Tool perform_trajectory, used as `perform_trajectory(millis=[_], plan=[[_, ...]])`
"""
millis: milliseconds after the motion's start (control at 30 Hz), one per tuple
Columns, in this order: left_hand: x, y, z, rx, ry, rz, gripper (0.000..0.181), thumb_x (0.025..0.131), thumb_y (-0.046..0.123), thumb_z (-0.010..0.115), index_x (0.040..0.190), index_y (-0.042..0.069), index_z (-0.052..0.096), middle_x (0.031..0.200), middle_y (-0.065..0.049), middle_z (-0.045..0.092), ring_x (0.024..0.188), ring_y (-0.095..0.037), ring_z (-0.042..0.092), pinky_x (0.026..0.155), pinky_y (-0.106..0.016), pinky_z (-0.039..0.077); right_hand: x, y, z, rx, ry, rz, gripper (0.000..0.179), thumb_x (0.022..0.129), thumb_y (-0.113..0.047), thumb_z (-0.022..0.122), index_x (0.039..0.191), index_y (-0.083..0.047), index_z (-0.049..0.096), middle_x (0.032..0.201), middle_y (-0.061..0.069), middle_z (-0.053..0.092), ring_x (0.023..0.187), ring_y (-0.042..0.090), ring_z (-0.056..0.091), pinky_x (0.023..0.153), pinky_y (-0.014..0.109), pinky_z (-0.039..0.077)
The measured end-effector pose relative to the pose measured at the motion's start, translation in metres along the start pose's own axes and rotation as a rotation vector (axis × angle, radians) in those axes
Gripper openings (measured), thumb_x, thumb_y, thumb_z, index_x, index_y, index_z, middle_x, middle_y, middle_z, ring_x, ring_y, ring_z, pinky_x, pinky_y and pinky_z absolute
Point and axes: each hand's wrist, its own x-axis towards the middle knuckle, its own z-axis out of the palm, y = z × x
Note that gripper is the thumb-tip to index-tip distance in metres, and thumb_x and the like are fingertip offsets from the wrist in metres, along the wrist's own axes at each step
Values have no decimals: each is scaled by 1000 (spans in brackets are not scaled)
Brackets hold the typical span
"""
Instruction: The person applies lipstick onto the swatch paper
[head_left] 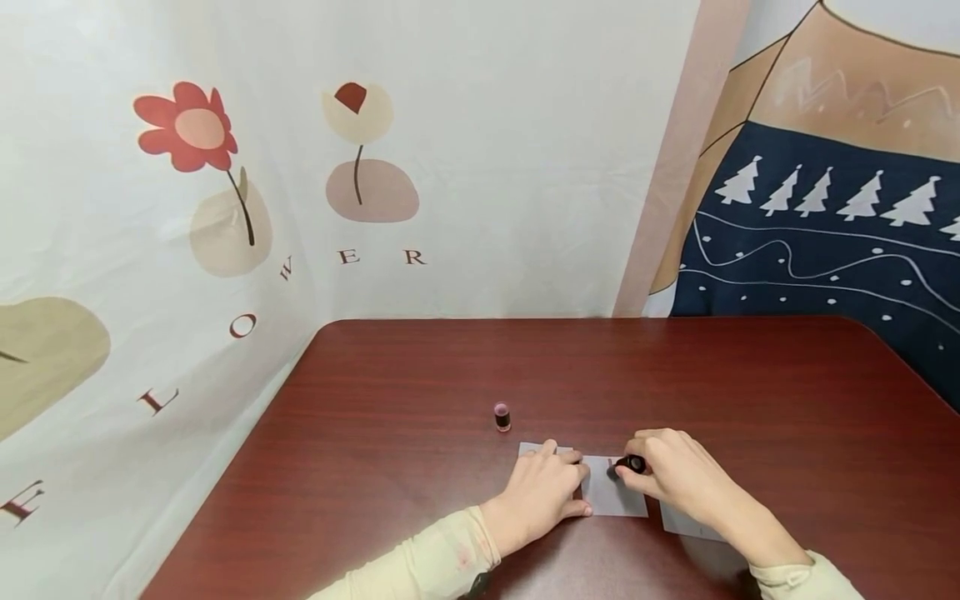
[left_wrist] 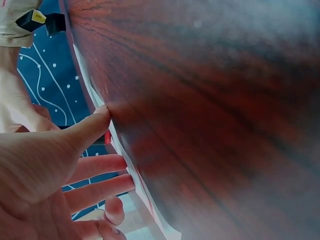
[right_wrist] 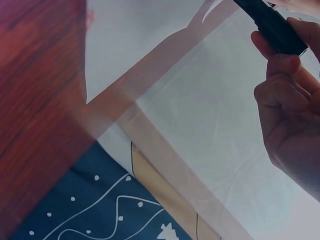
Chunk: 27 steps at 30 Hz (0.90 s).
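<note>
A white sheet of paper [head_left: 611,497] lies on the table between both hands. My left hand [head_left: 542,493] rests on its left side; in the left wrist view the thumb and fingertips [left_wrist: 102,111] of this hand touch the paper's edge. My right hand [head_left: 678,469] grips a short black cylinder [right_wrist: 275,30] between thumb and fingers, over the middle sheet. A red end [left_wrist: 107,137] shows on the cylinder in the left wrist view. Its exact kind is unclear. A dark mark or shadow shows on the paper beside it.
Another sheet [head_left: 531,447] lies partly under my left hand, and a third sheet [head_left: 690,524] beneath my right forearm. A small bottle-like piece [head_left: 502,417], pink with a black band, stands behind the papers on the brown table [head_left: 390,375]. Printed curtains hang behind.
</note>
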Motion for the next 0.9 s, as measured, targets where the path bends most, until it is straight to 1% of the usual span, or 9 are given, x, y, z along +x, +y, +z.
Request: perform_trajectory(millis=[133,300,433,733,900], plan=[[0,0,0,-5,-3,3,28,75,52,68,81,25,64,103,12,63,71,-12,46,49,-23,36,-1,0,1,-8,15,-3,15,75,-14,72,69,-20,60,62,-18,42,53,-2,36,44,18,31],[2,1,-1,-20,-9,10,28,76,51,68,82,24,65,110,9,63,73,-12,48,50,-23,37,-2,0,1,-25,48,-7,20,73,-13,72,65,-22,57,60,-17,39,52,-3,34,43,18,29],[2,1,-1,-26,-21,4,28,76,51,68,83,24,66,114,8,63,75,-13,49,49,-22,37,-2,0,1,-32,60,-14,23,73,-13,72,63,-23,55,59,-17,37,51,-3,33,43,18,29],[0,0,-1,-32,-28,-4,29,76,51,67,88,25,67,114,8,62,76,-13,50,50,-23,38,-1,-1,3,-29,68,-39,23,72,-13,73,63,-23,55,59,-18,36,51,-3,33,43,17,28],[-2,0,-2,-27,-28,-8,29,77,51,67,87,25,67,113,9,63,75,-12,49,51,-23,38,0,-3,4,-7,51,-40,24,72,-12,72,62,-23,53,59,-17,36,51,-4,32,43,18,28]])
